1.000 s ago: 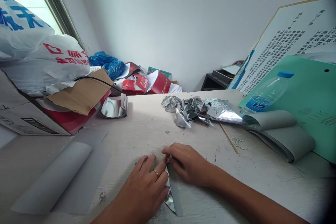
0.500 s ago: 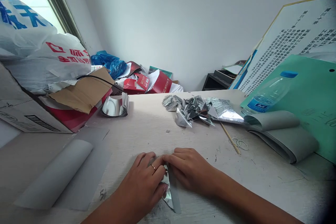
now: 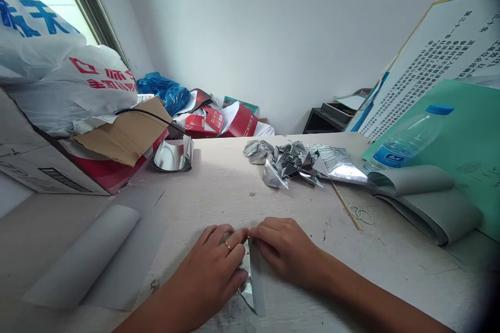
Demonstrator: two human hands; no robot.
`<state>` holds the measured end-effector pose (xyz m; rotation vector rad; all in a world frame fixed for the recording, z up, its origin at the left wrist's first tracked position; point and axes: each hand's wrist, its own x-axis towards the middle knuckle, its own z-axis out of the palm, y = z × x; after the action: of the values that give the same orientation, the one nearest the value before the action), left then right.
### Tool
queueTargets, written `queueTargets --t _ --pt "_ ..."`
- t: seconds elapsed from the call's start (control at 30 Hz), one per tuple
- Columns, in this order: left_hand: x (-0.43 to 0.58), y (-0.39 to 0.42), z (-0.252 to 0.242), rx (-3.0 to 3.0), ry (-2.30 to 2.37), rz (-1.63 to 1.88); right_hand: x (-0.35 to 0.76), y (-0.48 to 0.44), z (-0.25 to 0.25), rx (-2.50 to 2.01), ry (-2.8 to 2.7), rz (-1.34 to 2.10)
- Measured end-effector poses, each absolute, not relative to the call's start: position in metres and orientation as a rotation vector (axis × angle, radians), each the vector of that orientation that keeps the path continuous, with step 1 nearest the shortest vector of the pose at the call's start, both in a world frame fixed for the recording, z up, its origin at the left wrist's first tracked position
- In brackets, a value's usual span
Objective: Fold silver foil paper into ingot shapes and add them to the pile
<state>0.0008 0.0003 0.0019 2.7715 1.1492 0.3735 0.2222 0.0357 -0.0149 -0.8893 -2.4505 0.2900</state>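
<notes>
A folded piece of silver foil paper (image 3: 247, 296) lies on the table at the front middle, its shiny side up with a grey strip along its right edge. My left hand (image 3: 214, 265), with a ring on one finger, presses it down with curled fingers and thumb and covers much of it. At the far end of the paper my right hand (image 3: 285, 247) has its fingers closed on the edge, close to the left fingertips. Farther back lies a pile of folded silver foil pieces (image 3: 291, 161).
On the right are a wooden stick (image 3: 347, 207), rubber bands (image 3: 363, 215), a folded grey paper stack (image 3: 433, 203) and a water bottle (image 3: 410, 138). Leftward are curled grey sheets (image 3: 84, 255), a foil paper roll (image 3: 172, 153) and a carton (image 3: 50, 161) under plastic bags.
My right fingertips have drawn slightly right, away from my left fingers, along the far edge of the foil paper. The left hand stays on the paper. The view has shifted a little.
</notes>
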Motion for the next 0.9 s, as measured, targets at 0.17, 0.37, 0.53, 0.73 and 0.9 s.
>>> queueTargets --t 0.17,0.37,0.53,0.73,0.9 --pt "0.0003 0.0013 0.0035 2.726 1.148 0.375 0.2215 0.0359 -0.0157 -0.901 -2.409 0.279" --pt "-0.0011 0.0019 0.0046 2.684 1.143 0.367 0.2211 0.0362 -0.0128 -0.9 -2.393 0.316" --pt "-0.0014 0.0007 0.003 2.659 1.16 0.364 0.2211 0.0366 -0.0116 -0.901 -2.445 0.337" --pt "-0.0025 0.001 0.0 2.66 1.172 0.398 0.2202 0.0346 -0.0121 -0.882 -2.464 0.369" --pt "-0.0016 0.0021 0.0012 2.647 1.167 0.39 0.22 0.0339 -0.0117 -0.911 -2.493 0.399"
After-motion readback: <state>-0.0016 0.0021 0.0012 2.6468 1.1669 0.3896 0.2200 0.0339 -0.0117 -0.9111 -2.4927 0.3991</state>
